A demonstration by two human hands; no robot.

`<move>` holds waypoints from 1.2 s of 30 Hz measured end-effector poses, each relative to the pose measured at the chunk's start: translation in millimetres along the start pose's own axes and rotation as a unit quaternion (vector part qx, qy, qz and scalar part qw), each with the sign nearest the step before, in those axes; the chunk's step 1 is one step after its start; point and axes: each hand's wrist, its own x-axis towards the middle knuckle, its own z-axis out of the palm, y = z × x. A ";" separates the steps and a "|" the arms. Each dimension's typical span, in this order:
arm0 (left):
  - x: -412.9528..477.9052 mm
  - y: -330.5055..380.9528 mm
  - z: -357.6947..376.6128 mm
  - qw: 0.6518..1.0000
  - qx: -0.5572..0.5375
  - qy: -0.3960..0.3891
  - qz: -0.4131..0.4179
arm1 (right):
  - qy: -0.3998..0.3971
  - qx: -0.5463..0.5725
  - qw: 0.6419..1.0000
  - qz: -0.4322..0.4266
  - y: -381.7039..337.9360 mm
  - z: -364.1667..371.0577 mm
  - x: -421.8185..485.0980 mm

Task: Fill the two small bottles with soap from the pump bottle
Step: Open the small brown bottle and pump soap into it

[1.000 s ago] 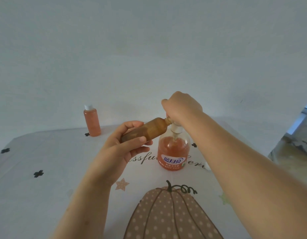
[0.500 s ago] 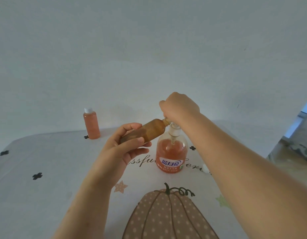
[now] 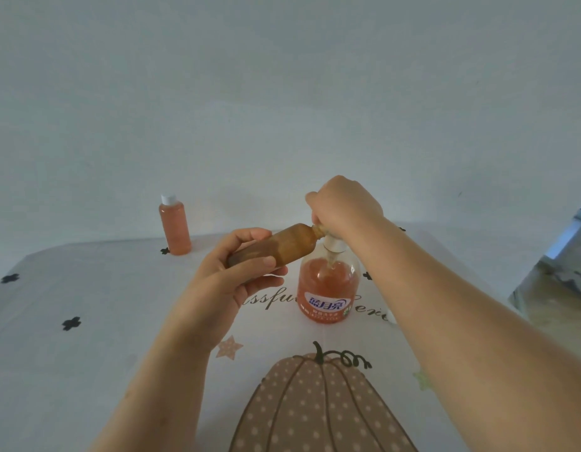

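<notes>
At about ten o'clock on the table (image 3: 87, 288) I see one small bottle (image 3: 175, 228) standing up with its white cap on. It looks full of orange soap (so I think that one is done).

Next comes my left hand (image 3: 230, 282). It is wrapped around the second small bottle (image 3: 282, 247). This bottle lies tipped on its side, and its long way runs from my left hand up toward two o'clock. Its open neck touches the spout under my right hand.

My right hand (image 3: 344, 207) is clenched over the pump top of the pump bottle (image 3: 328, 288), which stands at the middle of the table. The small bottle's mouth must stay right at the spout, or soap will drip.

Since half a second ago, both hands sit almost the same. Only the view has shifted a little.
</notes>
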 end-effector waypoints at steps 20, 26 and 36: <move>-1.4 4.3 5.2 0.999 -0.037 0.012 -0.011 | 0.015 -0.019 1.000 -0.002 -4.2 -9.2 1.8; 0.7 1.8 1.8 0.999 -0.032 0.018 -0.023 | 0.026 -0.015 1.000 -0.006 3.1 3.4 8.7; -3.2 5.8 4.7 1.000 -0.027 0.009 -0.002 | 0.042 0.001 0.999 -0.012 1.8 -2.7 2.9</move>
